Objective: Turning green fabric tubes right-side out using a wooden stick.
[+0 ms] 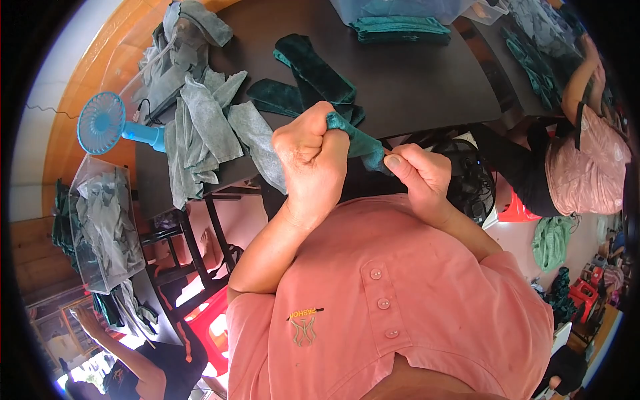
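Note:
A narrow piece of green velvety cloth (358,141) is stretched between my two hands, in front of my chest at the near side of the table. My left hand (310,160) is closed in a fist around its upper left end. My right hand (423,177) pinches its lower right end, thumb on top; whether something thin is also in that pinch I cannot tell. Just beyond my left hand lie long dark green velvet pieces (320,73), crossed over one another. Grey-green cloth pieces (210,120) are heaped to the left, some hanging over the table edge.
The dark table (413,87) bears a folded green stack (400,30) beside a clear plastic bag at the far side. A blue fan (101,123) stands at the left. Another person (587,160) works at the right, one more at the lower left (133,367). Red stools stand nearby.

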Motion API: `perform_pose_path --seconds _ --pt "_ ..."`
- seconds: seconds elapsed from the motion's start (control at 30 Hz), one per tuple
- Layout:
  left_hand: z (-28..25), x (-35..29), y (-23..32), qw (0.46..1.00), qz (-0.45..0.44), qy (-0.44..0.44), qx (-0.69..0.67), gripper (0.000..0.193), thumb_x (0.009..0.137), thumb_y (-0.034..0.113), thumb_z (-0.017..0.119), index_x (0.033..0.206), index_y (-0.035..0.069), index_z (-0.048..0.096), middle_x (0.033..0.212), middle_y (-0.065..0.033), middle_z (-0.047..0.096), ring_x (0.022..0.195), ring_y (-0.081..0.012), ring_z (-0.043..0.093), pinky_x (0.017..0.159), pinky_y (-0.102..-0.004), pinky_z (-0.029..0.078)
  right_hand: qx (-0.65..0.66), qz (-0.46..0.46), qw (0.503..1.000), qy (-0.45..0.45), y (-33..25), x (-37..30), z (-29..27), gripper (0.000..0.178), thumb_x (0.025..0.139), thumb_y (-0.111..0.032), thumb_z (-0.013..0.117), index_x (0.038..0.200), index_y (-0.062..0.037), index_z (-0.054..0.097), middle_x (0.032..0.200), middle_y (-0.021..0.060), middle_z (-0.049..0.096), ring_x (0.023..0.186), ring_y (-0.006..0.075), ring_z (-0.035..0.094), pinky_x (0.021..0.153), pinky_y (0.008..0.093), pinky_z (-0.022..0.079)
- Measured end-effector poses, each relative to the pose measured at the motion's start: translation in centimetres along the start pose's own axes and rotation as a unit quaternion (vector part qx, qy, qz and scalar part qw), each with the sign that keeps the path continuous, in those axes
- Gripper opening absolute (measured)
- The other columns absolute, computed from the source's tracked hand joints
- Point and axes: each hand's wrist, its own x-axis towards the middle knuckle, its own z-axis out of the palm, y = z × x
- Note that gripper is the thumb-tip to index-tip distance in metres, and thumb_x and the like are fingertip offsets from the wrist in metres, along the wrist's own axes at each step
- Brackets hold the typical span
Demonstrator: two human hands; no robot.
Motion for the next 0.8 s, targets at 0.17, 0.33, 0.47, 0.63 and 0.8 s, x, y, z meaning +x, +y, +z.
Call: perform_pose_path --seconds 0.17,0.33,0.47,0.63,0.8 --pt "0.9 -0.3 0.0 0.996 -0.042 -0.016 -0.072 0.013 0.067 -0.011 0.043 0.062 0.000 0.039 0.055 -0.0025 0.033 0.053 -0.0069 0.028 0.046 -0.0284 0.025 0.004 0.023 1.000 0.007 -0.1 0.1 0.3 0.021 0.091 -0.014 0.063 0.080 0.0040 0.065 0.058 0.0021 0.052 0.050 0.0066 0.041 0.047 0.0238 0.033" --pt "1.1 0.2 0.2 0.991 -0.051 -0.072 -0.105 0.013 0.068 -0.011 0.042 0.061 0.000 0.040 0.055 -0.0008 0.035 0.054 -0.0060 0.029 0.046 -0.0280 0.026 0.414 0.263 0.868 -0.080 0.9 -0.6 0.1 0.023 0.090 -0.013 0.060 0.072 0.0009 0.060 0.059 -0.0006 0.047 0.051 0.0066 0.036 0.048 0.0245 0.029" --pt "0.5 0.1 -0.5 0.971 -0.163 -0.079 -0.153 0.012 0.068 -0.009 0.044 0.069 -0.002 0.053 0.065 -0.0008 0.047 0.058 -0.0089 0.040 0.052 -0.0257 0.033 0.404 0.271 0.871 -0.071 0.7 0.0 0.4 0.026 0.092 -0.015 0.059 0.071 0.0000 0.058 0.058 -0.0008 0.044 0.051 0.0065 0.035 0.048 0.0251 0.029" --pt "-0.4 0.5 1.0 0.995 0.005 -0.031 -0.099 0.030 0.079 0.004 0.061 0.107 -0.002 0.064 0.096 -0.0067 0.059 0.083 -0.0125 0.054 0.072 -0.0240 0.042 0.343 0.235 0.908 -0.053 0.3 -0.2 0.4 0.025 0.092 -0.015 0.061 0.072 0.0000 0.058 0.060 -0.0007 0.046 0.052 0.0063 0.035 0.049 0.0245 0.029" --pt "0.2 1.0 0.5 0.991 0.057 -0.067 -0.101 0.016 0.083 0.010 0.073 0.093 -0.001 0.066 0.079 -0.0034 0.057 0.073 -0.0114 0.052 0.064 -0.0233 0.041 0.319 0.238 0.916 -0.058 -0.4 0.0 0.5 0.026 0.091 -0.016 0.062 0.072 -0.0003 0.057 0.058 -0.0012 0.045 0.052 0.0063 0.034 0.049 0.0247 0.029"
